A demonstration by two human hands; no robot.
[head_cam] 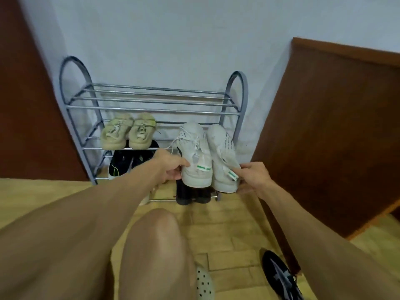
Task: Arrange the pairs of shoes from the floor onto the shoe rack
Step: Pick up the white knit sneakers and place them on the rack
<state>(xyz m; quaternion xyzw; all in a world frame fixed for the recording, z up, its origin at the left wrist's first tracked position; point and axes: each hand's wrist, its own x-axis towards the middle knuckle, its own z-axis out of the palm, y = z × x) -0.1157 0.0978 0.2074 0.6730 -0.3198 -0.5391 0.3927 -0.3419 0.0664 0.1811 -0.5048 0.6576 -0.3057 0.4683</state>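
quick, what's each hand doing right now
Left hand: closed on the heel of the left white sneaker.
Right hand: closed on the heel of the right white sneaker.

Pale blue wall (173, 40), brown wooden panels (335, 126) either side, tan tiled floor (227, 224)

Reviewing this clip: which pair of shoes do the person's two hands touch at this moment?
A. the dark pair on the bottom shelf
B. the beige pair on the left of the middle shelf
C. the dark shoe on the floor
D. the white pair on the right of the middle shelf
D: the left hand and the right hand each grip the heel of one shoe of the white pair, set toes-in on the shoe rack.
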